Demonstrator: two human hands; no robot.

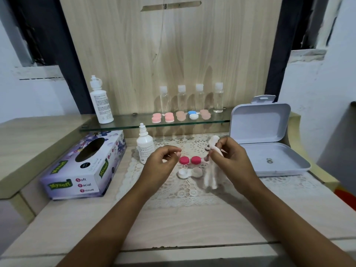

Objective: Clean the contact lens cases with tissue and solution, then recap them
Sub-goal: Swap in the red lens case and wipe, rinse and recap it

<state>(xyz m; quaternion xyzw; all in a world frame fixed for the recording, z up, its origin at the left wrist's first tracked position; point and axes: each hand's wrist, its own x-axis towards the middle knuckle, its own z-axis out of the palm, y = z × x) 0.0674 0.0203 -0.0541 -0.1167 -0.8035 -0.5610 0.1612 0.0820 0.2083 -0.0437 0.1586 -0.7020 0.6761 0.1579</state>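
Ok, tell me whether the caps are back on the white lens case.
No, both red caps lie on the lace mat behind the open white case, not screwed on.

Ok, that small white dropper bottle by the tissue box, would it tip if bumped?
Probably: the dropper bottle is tall and narrow, standing on a bumpy lace mat, so a nudge might topple it. Its round body would likely roll once down.
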